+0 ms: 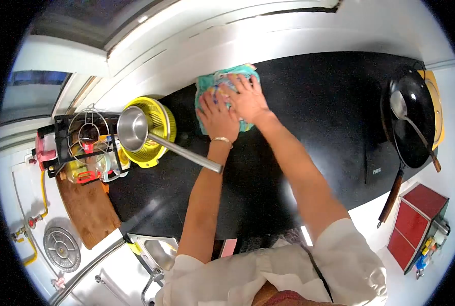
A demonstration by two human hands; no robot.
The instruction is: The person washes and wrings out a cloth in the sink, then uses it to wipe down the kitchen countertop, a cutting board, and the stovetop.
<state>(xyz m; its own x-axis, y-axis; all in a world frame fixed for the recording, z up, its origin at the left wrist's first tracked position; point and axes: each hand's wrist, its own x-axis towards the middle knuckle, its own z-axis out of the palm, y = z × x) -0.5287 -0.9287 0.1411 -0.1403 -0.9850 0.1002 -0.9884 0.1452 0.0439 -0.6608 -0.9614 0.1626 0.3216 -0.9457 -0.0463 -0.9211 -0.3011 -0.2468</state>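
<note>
A teal patterned cloth (205, 84) lies spread on the black counter (314, 97), close to the white wall at the back. My left hand (221, 116) presses flat on its left part, fingers stretched forward, with a bracelet at the wrist. Beside it, my right hand (248, 97) rests flat on the cloth's right part, its fingers spread. Both palms hide much of the cloth. To the left of my left hand, a long-handled metal ladle (133, 126) lies across a yellow colander (167, 120), its handle reaching toward my left forearm.
A black wok (415, 137) with a metal spatula (399, 104) in it hangs or stands at the far right. On the left are a black rack (63, 135) of jars, a wooden board (87, 209) and a metal sink (158, 252). Red boxes (413, 224) sit lower right.
</note>
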